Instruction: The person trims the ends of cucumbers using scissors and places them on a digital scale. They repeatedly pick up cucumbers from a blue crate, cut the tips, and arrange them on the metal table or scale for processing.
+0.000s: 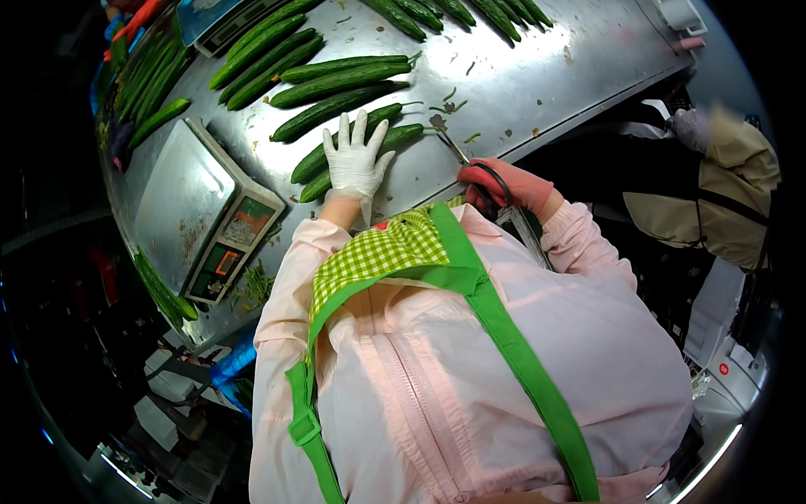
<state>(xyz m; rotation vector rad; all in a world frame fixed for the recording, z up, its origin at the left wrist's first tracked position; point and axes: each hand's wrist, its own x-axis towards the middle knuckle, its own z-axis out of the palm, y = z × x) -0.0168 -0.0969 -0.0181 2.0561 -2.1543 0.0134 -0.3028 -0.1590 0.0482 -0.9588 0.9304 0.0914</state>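
Observation:
My left hand (354, 162), in a thin white glove, lies palm down with fingers spread across two cucumbers. The nearer cucumber (406, 133) is partly covered by the hand, and the farther cucumber (310, 164) shows on both sides of it. In a pinkish-red glove, my right hand (526, 186) grips black-handled scissors (454, 147) at the table's front edge. Their blades point toward the stem end of the nearer cucumber; whether they touch the stem is unclear. Three more cucumbers (340, 84) lie just beyond my left hand.
A scale (182, 201) stands left on the metal table (504, 88), with a second scale (217, 31) farther back. More cucumbers (264, 53) lie in groups. Cut stems (472, 137) are scattered about. Another person's orange-gloved hand (140, 22) is far left; a beige-clothed person (733, 183) is right.

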